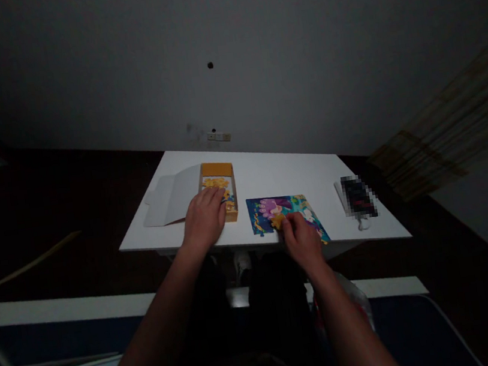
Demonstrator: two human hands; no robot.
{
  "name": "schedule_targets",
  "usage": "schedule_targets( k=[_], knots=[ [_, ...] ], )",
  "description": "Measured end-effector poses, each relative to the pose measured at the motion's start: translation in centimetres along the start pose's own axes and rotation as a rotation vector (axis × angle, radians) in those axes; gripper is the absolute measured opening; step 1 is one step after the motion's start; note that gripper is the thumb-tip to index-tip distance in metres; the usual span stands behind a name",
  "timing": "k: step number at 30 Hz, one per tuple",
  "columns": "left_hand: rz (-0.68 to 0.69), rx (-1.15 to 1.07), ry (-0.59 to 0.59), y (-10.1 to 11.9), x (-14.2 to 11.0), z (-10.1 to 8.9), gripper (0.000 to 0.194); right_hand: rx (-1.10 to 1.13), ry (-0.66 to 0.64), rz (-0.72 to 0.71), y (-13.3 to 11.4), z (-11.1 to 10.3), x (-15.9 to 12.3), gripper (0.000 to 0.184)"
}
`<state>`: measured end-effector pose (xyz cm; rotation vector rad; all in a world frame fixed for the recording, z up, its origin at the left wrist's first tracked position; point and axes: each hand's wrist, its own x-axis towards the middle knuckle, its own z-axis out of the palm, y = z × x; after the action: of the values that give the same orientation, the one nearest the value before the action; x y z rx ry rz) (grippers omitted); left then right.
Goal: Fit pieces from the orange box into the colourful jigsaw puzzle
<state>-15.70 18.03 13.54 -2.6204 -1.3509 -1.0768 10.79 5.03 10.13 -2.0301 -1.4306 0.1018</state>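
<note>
On a small white table (270,173) lies a colourful jigsaw puzzle (263,209), partly assembled. My right hand (300,237) is over its near edge, fingers pinched on a yellow puzzle piece (278,221) that rests on the picture. An open orange box (217,174) holding several loose pieces stands to the left. My left hand (205,217) lies over the box's near end, fingers curled down into it; what they touch is hidden.
The box's white lid (173,198) lies flat at the table's left end. A blurred dark object (357,197) sits near the right end. A grey wall rises behind the table. Dark floor surrounds it, and a yellow cable (32,264) runs at left.
</note>
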Motion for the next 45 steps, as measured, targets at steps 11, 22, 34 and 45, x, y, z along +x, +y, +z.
schedule_targets(
  k=[11,22,34,45],
  knots=[
    [0.373,-0.125,-0.308,6.1,-5.2,4.9,0.026,0.426,0.130,-0.339,-10.1,2.0,6.9,0.035],
    [0.308,-0.085,-0.393,6.4,-5.0,5.5,0.051,0.200,0.049,-0.406,-7.0,3.6,3.4,0.039],
    [0.280,-0.094,-0.560,8.2,-2.3,2.9,0.020,0.009,-0.056,-0.457,2.3,0.7,-3.8,0.040],
    [0.010,-0.251,-0.197,3.5,1.5,-0.7,0.035,0.007,-0.001,-0.344,1.6,0.8,-2.9,0.029]
  ],
)
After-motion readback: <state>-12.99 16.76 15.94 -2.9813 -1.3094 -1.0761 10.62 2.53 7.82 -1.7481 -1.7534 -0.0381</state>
